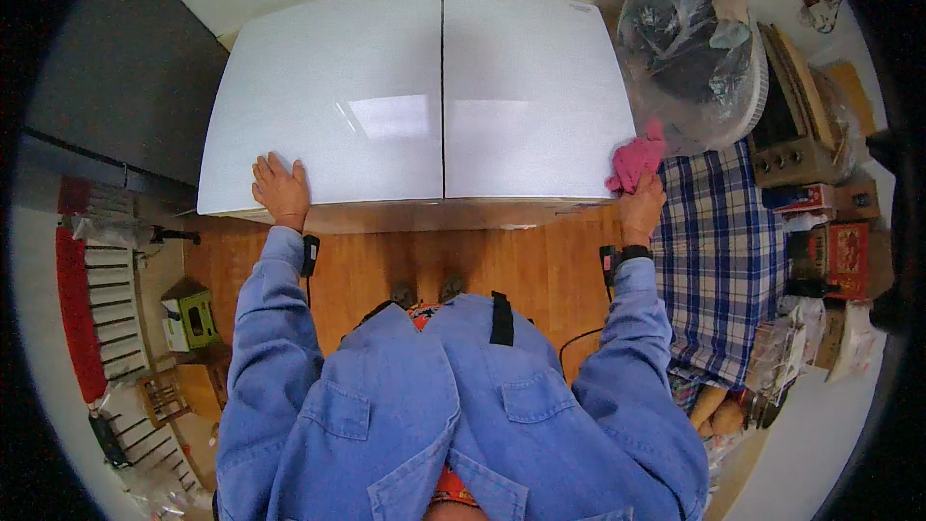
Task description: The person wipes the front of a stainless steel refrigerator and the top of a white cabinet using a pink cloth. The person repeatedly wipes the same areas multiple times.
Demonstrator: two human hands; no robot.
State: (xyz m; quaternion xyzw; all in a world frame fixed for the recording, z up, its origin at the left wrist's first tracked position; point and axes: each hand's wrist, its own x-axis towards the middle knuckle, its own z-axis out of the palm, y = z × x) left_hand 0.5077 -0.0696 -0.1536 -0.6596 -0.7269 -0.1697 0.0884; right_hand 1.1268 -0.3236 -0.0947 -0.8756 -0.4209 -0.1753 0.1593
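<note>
A glossy white chest freezer or cabinet top [325,72] lies before me, split by a dark seam into two panels. My left hand [282,188] rests flat near the front left of the left panel, fingers apart and holding nothing. At the front right corner, my right hand [642,206] grips a crumpled pink cloth [636,159]. The cloth lies against the right edge of the panel, and part of it sticks up past my fingers. The fingertips of my right hand are partly hidden by the cloth.
A plastic-wrapped round object [687,58] stands close to the right edge. Beside my right arm hangs a blue plaid cloth [712,253], with boxes [846,253] beyond. A dark grey cabinet [130,51] rises at left. A black cable [575,340] runs near my right arm above the wooden floor [354,268].
</note>
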